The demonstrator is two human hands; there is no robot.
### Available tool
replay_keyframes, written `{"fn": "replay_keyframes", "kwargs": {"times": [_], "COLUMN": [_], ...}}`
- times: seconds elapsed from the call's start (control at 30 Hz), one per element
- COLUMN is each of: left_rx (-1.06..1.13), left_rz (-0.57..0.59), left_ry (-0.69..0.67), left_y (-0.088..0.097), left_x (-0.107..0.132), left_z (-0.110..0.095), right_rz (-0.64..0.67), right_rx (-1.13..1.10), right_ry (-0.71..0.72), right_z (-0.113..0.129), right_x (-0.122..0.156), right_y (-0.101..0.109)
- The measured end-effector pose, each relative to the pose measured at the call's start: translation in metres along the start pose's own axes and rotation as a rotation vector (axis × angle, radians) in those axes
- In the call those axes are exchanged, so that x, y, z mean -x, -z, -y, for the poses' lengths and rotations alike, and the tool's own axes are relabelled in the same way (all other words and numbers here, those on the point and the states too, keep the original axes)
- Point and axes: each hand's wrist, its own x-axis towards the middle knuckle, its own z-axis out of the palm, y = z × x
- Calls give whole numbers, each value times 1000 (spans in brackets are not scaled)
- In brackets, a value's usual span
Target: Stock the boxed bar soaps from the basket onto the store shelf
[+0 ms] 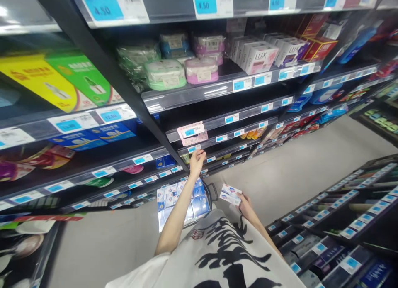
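My left hand (197, 161) reaches to the front edge of a low shelf, just under a blue-and-white price label (194, 148). Its fingers are bent and close together; whether anything small is between them is hidden. Down on the right, my right hand (245, 207) grips a white soap box (230, 194) with blue and red print. Beneath my left forearm sits a stack of blue-and-white boxes (199, 206), several of them under shiny wrap. A dark basket with a handle (213, 190) shows partly beside the stack.
Above stand wrapped soap dishes (166, 74) and white LUX boxes (259, 57). A pink card (192, 133) hangs at a shelf edge. Yellow and green boxes (77, 78) fill the left shelf. Another rack (338, 213) borders the grey floor (311, 163) at right.
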Motion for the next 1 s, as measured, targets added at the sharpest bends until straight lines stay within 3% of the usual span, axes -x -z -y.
{"fn": "replay_keyframes", "kwargs": {"times": [0.13, 0.3, 0.47, 0.73, 1.0], "left_rx": [105, 71, 50, 170, 237], "left_rz": [-148, -211, -173, 53, 105], "left_ry": [9, 17, 48, 112, 115], "left_y": [-24, -32, -27, -26, -25], "left_x": [-45, -66, -65, -52, -40], "left_z": [-24, -32, -31, -40, -44], "right_rz": [-38, -76, -110, -19, -58], "right_rx": [-117, -144, -98, -48, -60], "right_ry": [-58, -64, -71, -17, -100], "right_z": [-17, -19, -12, -32, -35], "right_x": [-1, 9, 9, -7, -5], "right_y": [13, 14, 10, 12, 9]}}
